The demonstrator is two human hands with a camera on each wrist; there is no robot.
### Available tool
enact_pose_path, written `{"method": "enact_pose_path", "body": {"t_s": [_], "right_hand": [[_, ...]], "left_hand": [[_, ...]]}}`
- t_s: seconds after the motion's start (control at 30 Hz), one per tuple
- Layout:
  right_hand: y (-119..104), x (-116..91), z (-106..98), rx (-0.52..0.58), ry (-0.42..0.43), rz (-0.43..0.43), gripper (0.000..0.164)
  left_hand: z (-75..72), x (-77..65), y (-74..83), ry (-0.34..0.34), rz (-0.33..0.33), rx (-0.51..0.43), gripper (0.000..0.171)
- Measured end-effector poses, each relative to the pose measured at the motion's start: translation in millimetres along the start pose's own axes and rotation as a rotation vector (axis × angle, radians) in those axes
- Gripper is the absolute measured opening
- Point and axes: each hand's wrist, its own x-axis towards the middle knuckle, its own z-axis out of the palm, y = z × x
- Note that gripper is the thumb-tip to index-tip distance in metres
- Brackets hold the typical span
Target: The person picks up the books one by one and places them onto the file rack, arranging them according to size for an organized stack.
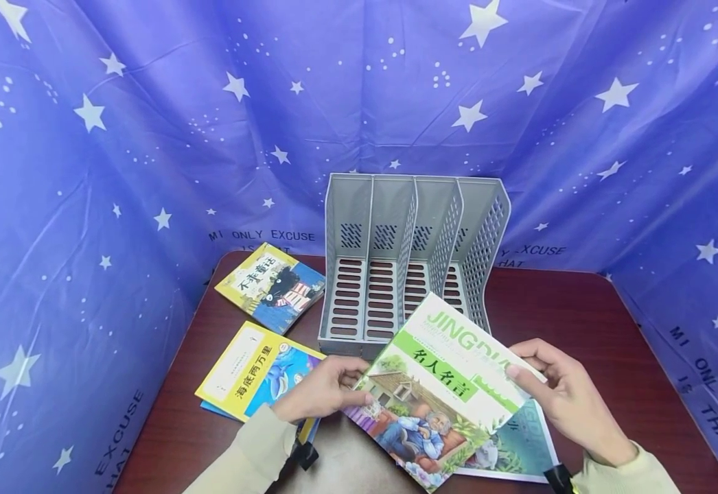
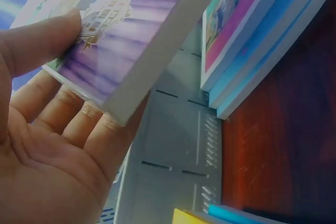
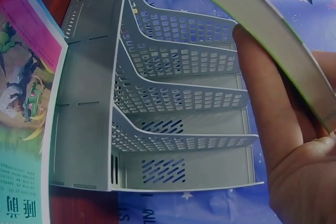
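Note:
Both hands hold a paperback book [image 1: 421,405] with a green-and-white cover, a house and a reclining figure, tilted above the table. At its left edge my left hand [image 1: 322,391] pinches it, thumb on the cover and fingers beneath, as the left wrist view also shows. My right hand [image 1: 565,394] grips the upper right corner; in the right wrist view the fingers [image 3: 265,98] lie along the book's edge. Under the held book, partly hidden, lies a teal-covered book [image 1: 526,439]. Behind it stands a grey file rack [image 1: 349,322] with perforated dividers and several upright slots.
On the left of the dark red table [image 1: 167,425] lies a yellow-and-blue book [image 1: 254,363] atop other books, near my left forearm. Farther back is a yellow and dark-blue book [image 1: 272,288], beside the rack. A blue star-patterned curtain [image 1: 272,137] surrounds the table's back and sides.

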Motion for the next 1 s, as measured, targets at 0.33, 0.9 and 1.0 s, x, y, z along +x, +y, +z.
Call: {"method": "enact_pose_path", "body": {"t_s": [0.33, 0.9, 1.0], "right_hand": [[2.2, 5.3, 6.4, -0.007, 0.008, 0.075, 0.022], [-3.8, 13.4, 10.6, 0.156, 0.166, 0.223, 0.018], [-0.1, 13.0, 12.4, 0.342, 0.159, 0.177, 0.023]], "left_hand": [[10.0, -5.9, -9.5, 0.029, -0.011, 0.018, 0.022], [22.0, -18.7, -8.2, 0.174, 0.037, -0.076, 0.025], [24.6, -20.3, -5.2, 0.229, 0.054, -0.085, 0.026]]}}
